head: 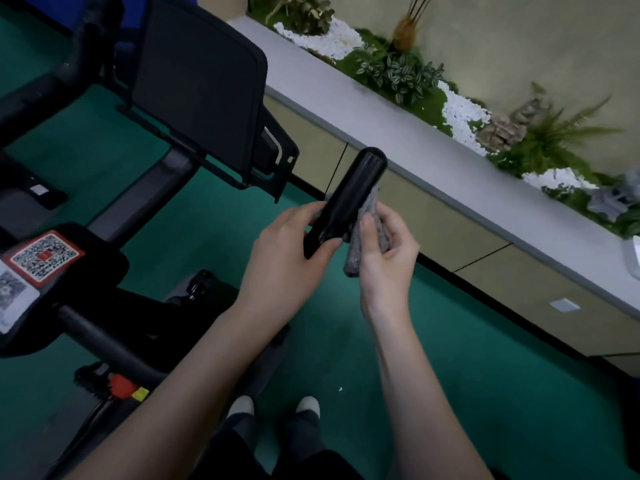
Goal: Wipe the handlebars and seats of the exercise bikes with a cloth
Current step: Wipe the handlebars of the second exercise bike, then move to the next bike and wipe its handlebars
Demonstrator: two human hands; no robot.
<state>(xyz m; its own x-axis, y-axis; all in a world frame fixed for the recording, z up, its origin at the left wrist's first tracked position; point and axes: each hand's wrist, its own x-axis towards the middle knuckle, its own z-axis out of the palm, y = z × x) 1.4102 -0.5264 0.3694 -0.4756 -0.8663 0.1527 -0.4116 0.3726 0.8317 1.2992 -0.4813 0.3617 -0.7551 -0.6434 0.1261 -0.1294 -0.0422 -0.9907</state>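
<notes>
We stand on a green floor (450, 375); a grey-topped ledge (415, 147) borders plants (398, 69) and white pebbles (460, 112) below a beige wall (502, 39).

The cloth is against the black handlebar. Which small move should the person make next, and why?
Probably slide the right hand with the grey cloth up toward the tip of the handlebar. The cloth lies against the bar's middle, the upper part is bare, and the left hand grips the lower part.
</notes>
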